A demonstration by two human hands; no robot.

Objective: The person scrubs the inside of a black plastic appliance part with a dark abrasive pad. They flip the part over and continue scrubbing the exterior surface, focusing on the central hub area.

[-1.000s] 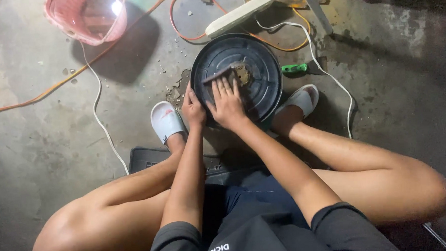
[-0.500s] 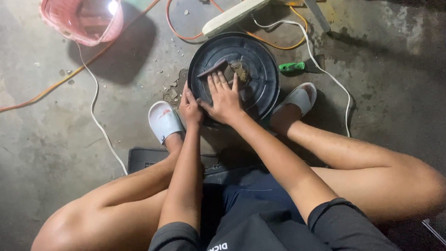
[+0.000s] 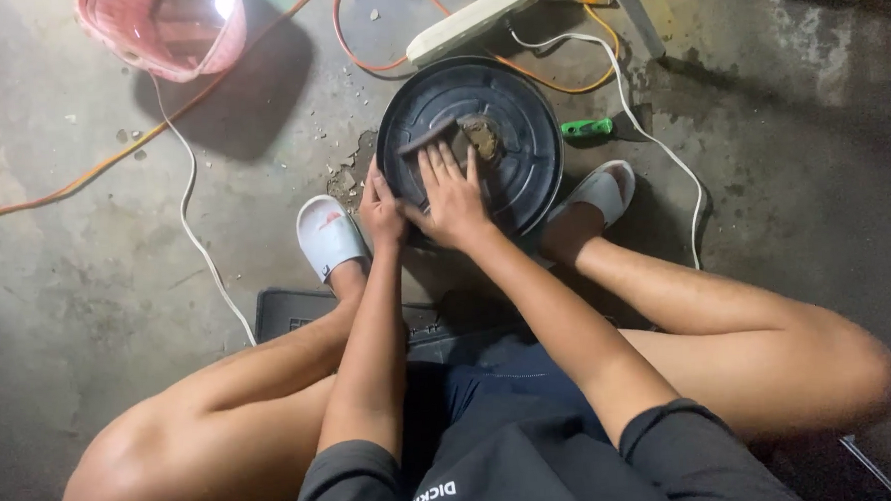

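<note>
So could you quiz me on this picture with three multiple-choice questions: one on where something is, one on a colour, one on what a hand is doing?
1. Where does the small green tool lie?
A. right of the black round lid
B. inside the pink basket
C. on the person's knee

2. What colour are the slippers?
A. red
B. white
C. black

3. What is the right hand doing?
A. hanging in the air
B. gripping a cable
C. lying flat on the lid

Answers: 1 A, it lies on the concrete just right of the lid. 2 B, both are white. 3 C, its fingers are spread on the lid, while the left hand holds the rim.
</note>
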